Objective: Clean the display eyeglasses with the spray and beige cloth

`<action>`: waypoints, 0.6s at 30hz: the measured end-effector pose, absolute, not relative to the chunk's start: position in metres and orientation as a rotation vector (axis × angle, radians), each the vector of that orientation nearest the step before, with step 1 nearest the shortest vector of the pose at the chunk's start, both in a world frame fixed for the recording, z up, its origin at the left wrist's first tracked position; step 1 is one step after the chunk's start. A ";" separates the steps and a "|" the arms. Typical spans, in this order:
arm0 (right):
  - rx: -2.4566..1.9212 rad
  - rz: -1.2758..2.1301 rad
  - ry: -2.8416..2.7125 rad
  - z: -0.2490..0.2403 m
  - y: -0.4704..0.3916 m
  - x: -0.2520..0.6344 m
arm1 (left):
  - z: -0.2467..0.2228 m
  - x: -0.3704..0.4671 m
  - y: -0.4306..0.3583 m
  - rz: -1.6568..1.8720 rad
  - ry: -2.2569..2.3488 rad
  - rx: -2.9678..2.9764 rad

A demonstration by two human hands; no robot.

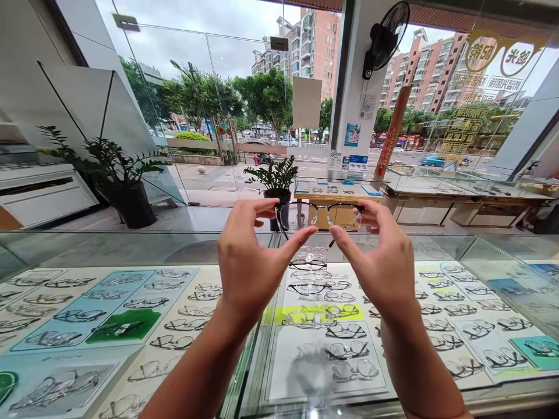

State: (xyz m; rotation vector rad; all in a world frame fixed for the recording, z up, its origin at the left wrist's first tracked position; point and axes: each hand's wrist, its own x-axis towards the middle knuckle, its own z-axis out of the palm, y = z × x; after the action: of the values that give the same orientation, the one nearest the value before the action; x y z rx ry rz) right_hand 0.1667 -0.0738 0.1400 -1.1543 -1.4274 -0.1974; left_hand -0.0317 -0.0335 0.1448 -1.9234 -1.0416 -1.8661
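Hands (247, 259) (388, 259) level at eyeglasses (322, 208), thumb contact unclear

Overcast daylight enters through the glass front (236, 70) beyond the hands (248, 256), leaving the forearms (201, 361) darker. Between them, glare (313, 414) and a dim patch (308, 369) mark the glass counter (279, 398) (wide-angle stretch slants the wall (21, 64) far left).

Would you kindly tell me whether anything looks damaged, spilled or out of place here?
Nothing stands out as spilled or damaged: the glasses between the left hand and right hand show no visible break. Only the window lettering reads backwards, seen from inside.
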 end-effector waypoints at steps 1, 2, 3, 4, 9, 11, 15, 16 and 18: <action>-1.159 -0.205 -1.428 0.140 -0.074 0.167 | 0.144 -0.031 -0.034 -1.867 -1.043 -1.922; -1.160 -0.213 -1.431 0.140 -0.074 0.167 | 0.144 -0.030 -0.034 -1.868 -1.046 -1.920; -1.157 -0.222 -1.433 0.140 -0.075 0.167 | 0.144 -0.029 -0.035 -1.867 -1.050 -1.918; -1.154 -0.231 -1.435 0.140 -0.075 0.167 | 0.144 -0.029 -0.035 -1.867 -1.054 -1.916; -1.169 -0.219 -1.431 0.140 -0.075 0.166 | 0.143 -0.027 -0.036 -1.869 -1.062 -1.914; -1.159 -0.186 -1.435 0.140 -0.074 0.166 | 0.143 -0.027 -0.036 -1.869 -1.062 -1.913; -1.141 -0.163 -1.431 0.141 -0.075 0.167 | 0.143 -0.027 -0.037 -1.873 -1.058 -1.912; -1.147 -0.165 -1.429 0.141 -0.075 0.167 | 0.143 -0.027 -0.036 -1.878 -1.060 -1.912; -1.157 -0.173 -1.426 0.141 -0.075 0.167 | 0.143 -0.027 -0.035 -1.892 -1.069 -1.918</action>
State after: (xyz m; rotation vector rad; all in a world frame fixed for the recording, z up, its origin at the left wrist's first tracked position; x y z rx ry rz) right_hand 0.1667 -0.0752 0.1411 -1.1573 -1.4260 -0.1734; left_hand -0.0270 -0.0355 0.1426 -1.9182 -1.0689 -1.8920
